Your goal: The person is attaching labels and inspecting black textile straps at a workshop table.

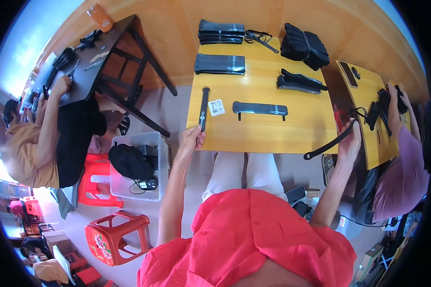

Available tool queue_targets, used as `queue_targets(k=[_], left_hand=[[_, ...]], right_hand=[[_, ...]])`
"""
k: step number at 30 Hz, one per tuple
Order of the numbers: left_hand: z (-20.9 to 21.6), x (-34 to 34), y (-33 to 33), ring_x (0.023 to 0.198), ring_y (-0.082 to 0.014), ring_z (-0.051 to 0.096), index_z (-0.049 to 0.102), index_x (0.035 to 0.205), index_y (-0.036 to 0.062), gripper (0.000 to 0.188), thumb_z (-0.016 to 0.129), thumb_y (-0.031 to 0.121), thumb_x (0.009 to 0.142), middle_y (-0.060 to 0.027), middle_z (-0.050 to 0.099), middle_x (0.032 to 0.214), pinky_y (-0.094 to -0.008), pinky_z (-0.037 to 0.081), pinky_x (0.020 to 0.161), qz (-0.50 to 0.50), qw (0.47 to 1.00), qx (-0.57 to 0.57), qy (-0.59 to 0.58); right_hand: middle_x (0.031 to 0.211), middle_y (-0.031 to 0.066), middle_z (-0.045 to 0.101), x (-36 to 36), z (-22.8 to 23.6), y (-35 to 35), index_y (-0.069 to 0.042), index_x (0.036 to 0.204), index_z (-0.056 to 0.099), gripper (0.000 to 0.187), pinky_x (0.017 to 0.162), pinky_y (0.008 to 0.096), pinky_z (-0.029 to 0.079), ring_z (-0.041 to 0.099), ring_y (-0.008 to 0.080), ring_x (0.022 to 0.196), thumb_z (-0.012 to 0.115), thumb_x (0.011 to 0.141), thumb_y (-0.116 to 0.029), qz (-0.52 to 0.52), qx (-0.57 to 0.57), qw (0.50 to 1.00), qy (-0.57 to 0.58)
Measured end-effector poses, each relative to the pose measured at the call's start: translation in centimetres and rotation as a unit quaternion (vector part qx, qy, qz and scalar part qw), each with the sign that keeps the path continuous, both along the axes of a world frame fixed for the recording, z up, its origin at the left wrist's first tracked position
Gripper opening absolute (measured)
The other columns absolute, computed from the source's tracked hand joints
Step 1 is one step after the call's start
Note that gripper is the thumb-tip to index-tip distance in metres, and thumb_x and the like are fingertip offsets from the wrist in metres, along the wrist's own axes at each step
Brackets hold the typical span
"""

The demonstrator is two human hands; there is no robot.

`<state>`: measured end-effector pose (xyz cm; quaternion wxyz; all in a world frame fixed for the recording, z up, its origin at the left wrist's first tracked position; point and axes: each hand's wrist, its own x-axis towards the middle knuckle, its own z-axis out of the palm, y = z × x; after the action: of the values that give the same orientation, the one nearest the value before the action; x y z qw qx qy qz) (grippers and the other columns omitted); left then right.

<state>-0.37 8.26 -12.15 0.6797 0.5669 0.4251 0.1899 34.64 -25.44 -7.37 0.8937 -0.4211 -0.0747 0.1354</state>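
Observation:
My left hand, at the near left edge of the yellow table, is closed on the lower end of a narrow black strap with a small pale round mark. Off the table's near right corner, my right hand grips one end of another black strap, which slants down to the left. Between them lies a long flat dark pack with two short black tabs along its near side. A white printed label rests beside the left strap.
Stacks of dark flat packs, a black banded bundle and folded black pieces occupy the yellow table. Co-workers sit at tables left and right. Left of my legs stand a clear bin and red stools.

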Motion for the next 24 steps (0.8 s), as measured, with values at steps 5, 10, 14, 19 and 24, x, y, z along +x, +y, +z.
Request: queue_targets(k=[5,10,14,19,24], left_hand=[[-1.5,1.5,0.4,0.040,-0.0127,0.050,0.059,0.064,-0.0008,0.043,0.050,0.033,0.089,-0.0053,0.052,0.049,-0.0270,0.041,0.040,0.017,0.979,0.061,0.193],[-1.0,1.2,0.3,0.040,-0.0123,0.053,0.061,0.060,0.0004,0.043,0.052,0.032,0.088,-0.0049,0.054,0.047,-0.0265,0.044,0.042,-0.002,0.954,0.120,0.275],[-0.9,0.5,0.8,0.048,-0.0172,0.059,0.063,0.069,-0.0007,0.040,0.055,0.035,0.086,-0.0078,0.061,0.057,-0.0311,0.047,0.047,0.018,0.943,0.179,0.280],[7.4,1.2,1.5,0.126,-0.0378,0.028,0.027,0.136,-0.0015,0.080,0.070,0.030,0.076,-0.0263,0.023,0.140,-0.0423,0.022,0.104,0.207,0.699,0.671,0.139],[16.1,0.9,2.9,0.135,-0.0362,0.007,0.008,0.141,-0.0027,0.105,0.075,0.036,0.070,-0.0247,0.003,0.146,-0.0461,0.007,0.110,0.247,0.409,0.878,0.016]], right_hand=[[0.093,0.0025,0.064,-2.5,0.9,1.5,-0.005,0.102,0.059,0.016,0.069,0.0190,0.047,0.059,0.0076,0.078,0.056,0.089,-0.015,-0.031,-0.019,0.999,-0.007],[0.086,0.0003,0.063,-3.3,1.0,1.4,-0.005,0.099,0.059,0.015,0.063,0.0178,0.045,0.057,0.0053,0.072,0.056,0.089,-0.017,-0.041,-0.050,0.998,0.010],[0.079,-0.0021,0.060,-4.2,1.1,2.0,-0.005,0.098,0.059,0.016,0.056,0.0168,0.043,0.054,0.0039,0.065,0.055,0.090,-0.019,-0.001,-0.056,0.998,0.001],[0.073,-0.0016,0.056,-5.4,1.7,3.8,-0.004,0.096,0.059,0.018,0.046,0.0164,0.038,0.050,0.0036,0.056,0.053,0.091,-0.021,-0.004,-0.066,0.998,0.016],[0.074,-0.0011,0.056,-6.7,2.5,5.5,-0.003,0.095,0.059,0.018,0.051,0.0172,0.041,0.051,0.0046,0.060,0.054,0.091,-0.020,0.057,-0.072,0.996,-0.017]])
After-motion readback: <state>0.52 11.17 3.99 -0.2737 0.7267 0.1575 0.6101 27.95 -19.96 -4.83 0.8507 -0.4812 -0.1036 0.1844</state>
